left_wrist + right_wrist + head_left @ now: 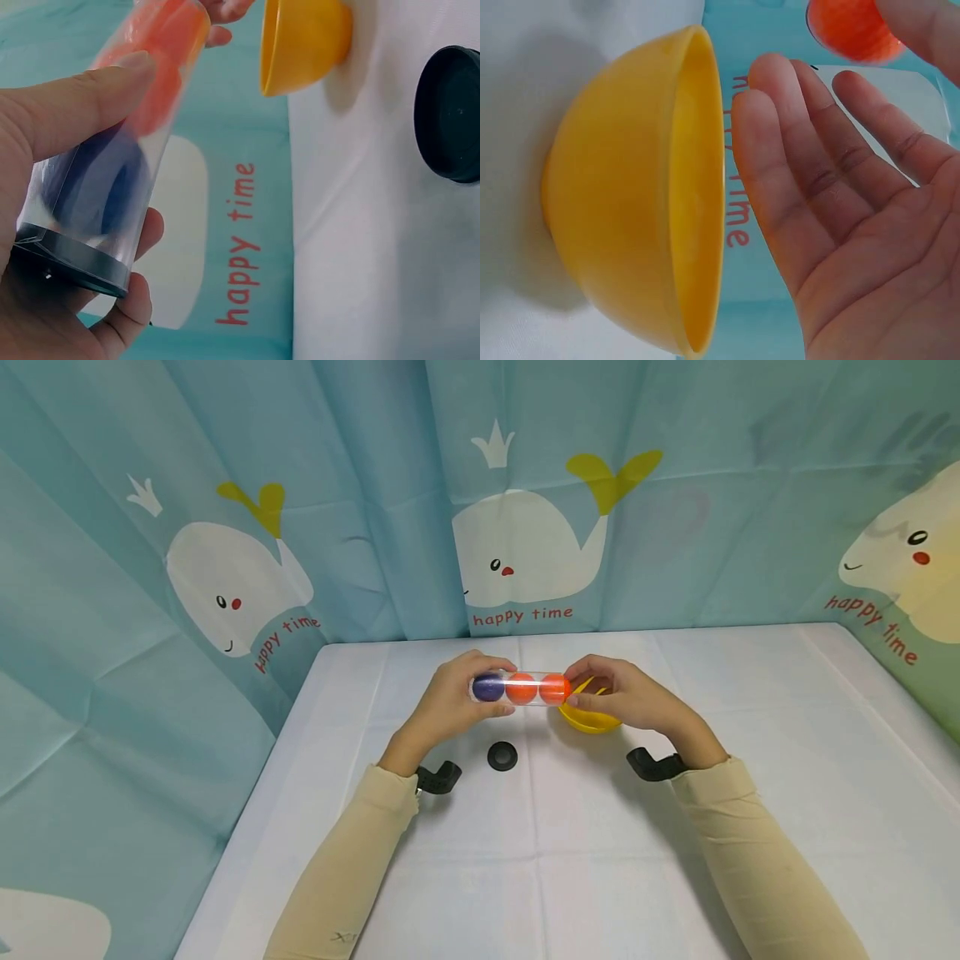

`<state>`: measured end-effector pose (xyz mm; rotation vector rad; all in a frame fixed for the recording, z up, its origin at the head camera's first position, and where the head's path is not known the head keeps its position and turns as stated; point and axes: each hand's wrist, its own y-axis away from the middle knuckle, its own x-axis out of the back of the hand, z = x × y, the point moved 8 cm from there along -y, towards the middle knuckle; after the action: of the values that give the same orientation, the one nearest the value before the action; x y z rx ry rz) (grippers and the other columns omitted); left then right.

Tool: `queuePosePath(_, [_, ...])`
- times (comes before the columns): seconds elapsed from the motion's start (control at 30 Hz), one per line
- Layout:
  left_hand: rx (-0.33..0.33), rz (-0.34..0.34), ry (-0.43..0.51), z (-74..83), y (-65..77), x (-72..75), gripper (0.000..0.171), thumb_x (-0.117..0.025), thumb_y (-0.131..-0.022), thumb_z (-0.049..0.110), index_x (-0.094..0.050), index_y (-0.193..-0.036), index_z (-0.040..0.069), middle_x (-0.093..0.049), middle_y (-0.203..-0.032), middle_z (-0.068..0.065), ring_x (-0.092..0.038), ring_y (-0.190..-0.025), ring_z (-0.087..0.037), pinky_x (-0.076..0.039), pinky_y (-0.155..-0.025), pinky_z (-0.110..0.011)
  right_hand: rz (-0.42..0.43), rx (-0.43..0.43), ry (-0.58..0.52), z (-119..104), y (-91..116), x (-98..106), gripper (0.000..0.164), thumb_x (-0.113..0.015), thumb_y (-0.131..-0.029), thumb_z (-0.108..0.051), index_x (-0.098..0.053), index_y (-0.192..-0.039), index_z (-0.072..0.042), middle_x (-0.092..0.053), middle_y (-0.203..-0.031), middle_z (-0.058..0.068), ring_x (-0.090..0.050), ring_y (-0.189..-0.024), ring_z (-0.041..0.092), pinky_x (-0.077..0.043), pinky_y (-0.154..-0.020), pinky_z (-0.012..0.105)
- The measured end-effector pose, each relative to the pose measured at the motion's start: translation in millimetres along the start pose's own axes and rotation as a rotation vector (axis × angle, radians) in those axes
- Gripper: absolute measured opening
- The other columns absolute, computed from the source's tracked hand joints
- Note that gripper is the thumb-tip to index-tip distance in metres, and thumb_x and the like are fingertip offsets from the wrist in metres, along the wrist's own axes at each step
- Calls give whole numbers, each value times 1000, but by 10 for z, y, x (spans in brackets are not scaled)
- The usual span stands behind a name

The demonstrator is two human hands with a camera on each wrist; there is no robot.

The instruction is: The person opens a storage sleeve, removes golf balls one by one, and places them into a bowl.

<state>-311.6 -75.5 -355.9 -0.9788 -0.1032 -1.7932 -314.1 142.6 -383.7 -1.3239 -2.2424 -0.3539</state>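
A clear tube point(504, 688) lies level above the table, gripped by my left hand point(452, 692) with thumb and fingers round it. Inside it sit a dark purple ball point(488, 687) and two orange balls point(521, 688). In the left wrist view, a black cap point(71, 259) closes the tube's near end. My right hand point(621, 693) is at the other end, by the outermost orange ball point(851, 28). Its fingers are fairly straight in the right wrist view, with the thumb overlapping that ball. A yellow bowl point(622, 195) stands upright just beside and below this hand.
A second black cap point(502, 756) lies on the white-covered table point(480, 877), in front of the left hand. Blue curtains with printed whales point(390, 527) hang behind the table and along its left side. Both wrists carry black straps.
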Motion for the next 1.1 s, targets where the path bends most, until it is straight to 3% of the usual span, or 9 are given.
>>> queuePosePath(0.27, [28, -13, 14, -79, -7, -74, 51, -93, -76, 22, -72, -122, 21, -69, -113, 2, -57, -97, -16, -54, -88, -48, -21, -11, -47, 42, -9, -34, 36, -73, -95, -15, -64, -128, -8, -71, -108, 11, -68, -90, 23, -57, -81, 27])
queuePosePath(0.5, [34, 6, 0, -84, -6, -63, 52, -93, -75, 20, -72, -122, 22, -69, -110, 3, -55, -91, -17, -46, -75, -33, -10, -11, -72, 63, -13, -18, 35, -73, -94, -14, -64, -127, -8, -70, -106, 13, -68, -90, 24, -56, -80, 26])
queuePosePath(0.77, [32, 9, -13, -82, -1, -34, 52, -93, -75, 21, -72, -122, 22, -69, -112, 2, -57, -94, -16, -47, -79, -33, -15, -37, -42, 90, -46, -44, 37, -74, -95, -20, -63, -128, -9, -71, -112, 10, -68, -98, 24, -56, -86, 28])
queuePosePath(0.93, [33, 11, 11, -86, 4, 6, 50, -92, -77, 24, -71, -122, 24, -69, -111, 2, -61, -97, -21, -54, -83, -44, -20, -39, -36, 113, -46, -46, 38, -75, -94, -19, -63, -128, -6, -71, -114, 11, -66, -101, 24, -56, -88, 27])
queuePosePath(1.1, [43, 7, 46, -106, -2, 7, 49, -92, -77, 22, -71, -121, 25, -69, -109, 4, -63, -97, -23, -55, -82, -44, -3, -41, -26, 136, -36, -23, 41, -77, -93, -22, -63, -129, -7, -70, -116, 12, -68, -99, 24, -56, -88, 26])
